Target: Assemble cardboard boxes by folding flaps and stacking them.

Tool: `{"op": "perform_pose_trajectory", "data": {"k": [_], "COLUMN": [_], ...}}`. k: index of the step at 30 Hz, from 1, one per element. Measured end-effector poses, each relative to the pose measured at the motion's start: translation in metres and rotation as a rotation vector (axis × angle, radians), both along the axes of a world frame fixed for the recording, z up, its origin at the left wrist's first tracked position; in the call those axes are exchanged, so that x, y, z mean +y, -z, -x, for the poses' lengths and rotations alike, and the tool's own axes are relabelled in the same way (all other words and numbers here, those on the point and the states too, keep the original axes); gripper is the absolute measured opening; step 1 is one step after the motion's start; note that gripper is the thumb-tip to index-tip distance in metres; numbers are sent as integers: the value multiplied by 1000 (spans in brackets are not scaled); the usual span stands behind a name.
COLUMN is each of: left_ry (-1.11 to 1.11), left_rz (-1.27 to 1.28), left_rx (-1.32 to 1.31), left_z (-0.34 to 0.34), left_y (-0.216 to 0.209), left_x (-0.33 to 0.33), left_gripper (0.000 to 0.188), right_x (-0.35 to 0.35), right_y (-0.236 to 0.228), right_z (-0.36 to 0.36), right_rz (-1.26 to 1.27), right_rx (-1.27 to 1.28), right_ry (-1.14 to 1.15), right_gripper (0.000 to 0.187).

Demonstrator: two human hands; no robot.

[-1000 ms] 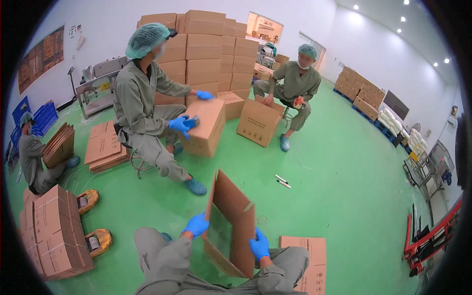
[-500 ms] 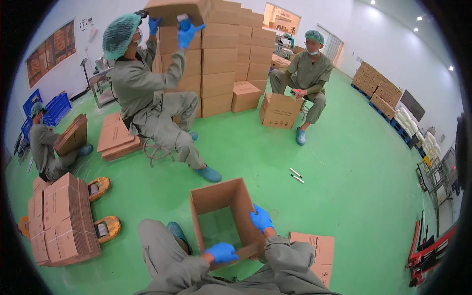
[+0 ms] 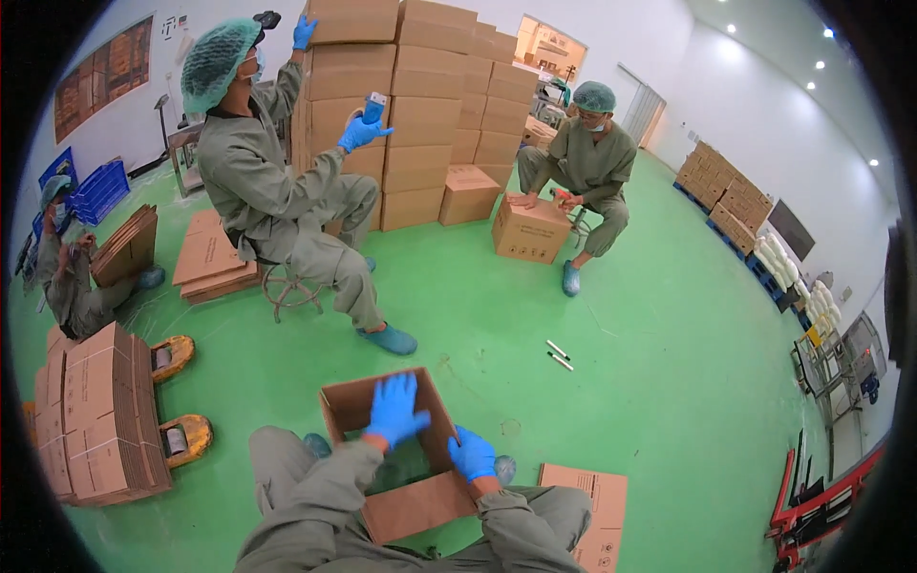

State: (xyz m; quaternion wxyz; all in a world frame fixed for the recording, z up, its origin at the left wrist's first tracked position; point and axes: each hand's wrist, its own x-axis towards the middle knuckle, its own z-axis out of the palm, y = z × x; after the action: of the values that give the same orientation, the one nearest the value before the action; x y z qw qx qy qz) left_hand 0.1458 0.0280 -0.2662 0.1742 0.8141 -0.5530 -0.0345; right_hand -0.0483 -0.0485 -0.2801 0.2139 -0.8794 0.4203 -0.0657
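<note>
An open cardboard box (image 3: 420, 506) stands between my knees, with green floor showing through its inside. My right hand (image 3: 471, 454), in a blue glove, grips the upper edge of its right wall. Above the opening is my left hand (image 3: 396, 411), also blue-gloved, with fingers spread and nothing in it; slight motion blur softens its outline. The near panel of the box faces up toward me. Flat folded cardboard (image 3: 587, 506) lies on the floor by my right knee.
Two markers (image 3: 559, 355) lie on the floor ahead. Strapped flat cartons (image 3: 105, 411) sit on a yellow-forked pallet truck (image 3: 186, 439) at left. Co-workers sit at left (image 3: 72, 258), ahead-left (image 3: 258, 172) and ahead-right (image 3: 587, 162). Stacked boxes (image 3: 420, 124) rise behind; a red frame (image 3: 812, 506) stands right.
My left hand has left the box's near edge and moved forward over the opening. My right hand still holds the right wall. The co-worker ahead-left has lowered one hand from a raised box.
</note>
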Motion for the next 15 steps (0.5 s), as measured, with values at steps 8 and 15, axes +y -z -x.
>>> {"op": "perform_pose_trajectory", "data": {"k": [8, 15], "left_ry": [50, 111], "left_rz": [-436, -699], "left_rx": [205, -75], "left_z": [21, 47], "left_y": [-9, 61], "left_x": [38, 66], "left_gripper": [132, 135], "right_x": [-5, 83], "right_y": [-5, 28], "right_z": [6, -41], "right_rz": [-51, 131], "right_rx": [-82, -193], "right_ry": [16, -115], "right_gripper": [35, 53]}}
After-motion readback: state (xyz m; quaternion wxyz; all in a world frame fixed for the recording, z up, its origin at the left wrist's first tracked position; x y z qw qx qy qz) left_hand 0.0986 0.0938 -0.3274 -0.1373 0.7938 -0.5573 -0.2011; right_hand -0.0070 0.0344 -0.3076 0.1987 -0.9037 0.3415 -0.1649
